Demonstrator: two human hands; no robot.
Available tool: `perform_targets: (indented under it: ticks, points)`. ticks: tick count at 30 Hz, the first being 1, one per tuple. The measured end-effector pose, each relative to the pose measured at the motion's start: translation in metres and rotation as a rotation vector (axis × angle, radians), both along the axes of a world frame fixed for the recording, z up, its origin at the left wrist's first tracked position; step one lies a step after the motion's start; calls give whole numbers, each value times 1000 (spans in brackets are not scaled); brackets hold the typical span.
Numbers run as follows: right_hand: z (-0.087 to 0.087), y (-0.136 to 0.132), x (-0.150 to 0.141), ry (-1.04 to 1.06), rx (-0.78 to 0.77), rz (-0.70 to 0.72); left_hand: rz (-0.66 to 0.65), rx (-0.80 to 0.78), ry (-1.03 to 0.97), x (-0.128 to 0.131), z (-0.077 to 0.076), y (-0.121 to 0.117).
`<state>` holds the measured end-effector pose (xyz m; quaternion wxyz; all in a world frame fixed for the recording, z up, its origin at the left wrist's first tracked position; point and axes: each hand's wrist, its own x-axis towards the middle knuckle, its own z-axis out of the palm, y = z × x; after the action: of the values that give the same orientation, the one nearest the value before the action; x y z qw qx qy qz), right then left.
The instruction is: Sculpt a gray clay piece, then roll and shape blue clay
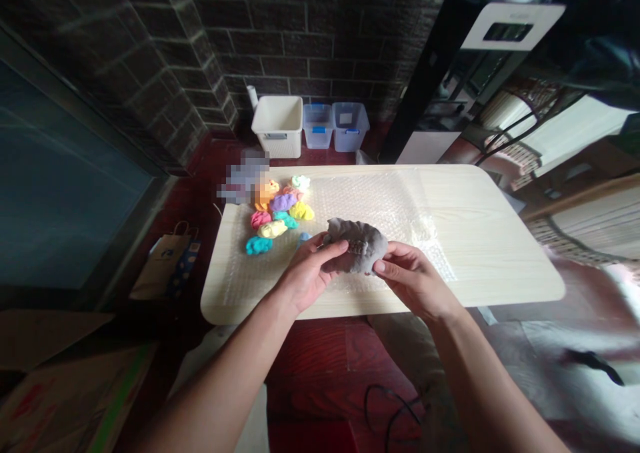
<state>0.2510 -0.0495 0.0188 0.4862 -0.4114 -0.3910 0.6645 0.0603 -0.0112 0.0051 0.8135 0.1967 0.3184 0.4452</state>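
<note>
A lumpy grey piece of modelling clay (356, 245) is held up over the near edge of the table, its surface creased and uneven. My left hand (314, 266) grips its left end, thumb on top and fingers beneath. On the right end, my right hand (407, 273) pinches it between thumb and fingers. To the left lie several soft lumps of coloured clay, among them a purple lump (283, 203), a yellow lump (301, 211), a teal lump (259, 245) and an orange lump (267, 194). A small blue lump (303, 239) is partly hidden behind my left hand.
Bubble wrap (365, 196) covers much of the pale table (505, 239). Beyond it stand a white bin (277, 126) and two clear bins (350, 127) against a brick wall. A water dispenser (430, 106) is at back right; a paper bag (161, 266) sits on the floor at left.
</note>
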Motion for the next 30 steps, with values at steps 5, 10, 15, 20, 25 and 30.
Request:
perform_targets:
  ticks: [5,10,15,20,25,30]
  points:
    - [-2,2,2,-1,-48,-51,3,55,37,0,1,0]
    - [-6,7,5,-23,-16,-307,34,142,243,-5,1,-1]
    - [-14,7,5,-184,117,-433,-120,176,368,-11,1,-3]
    - [-19,5,6,-370,179,-445,-255,110,296,-14,0,-3]
    - [-22,1,5,-500,291,-367,-263,38,233,-14,-2,-2]
    - [-23,-1,1,-551,489,-253,-298,63,314,-11,-3,-3]
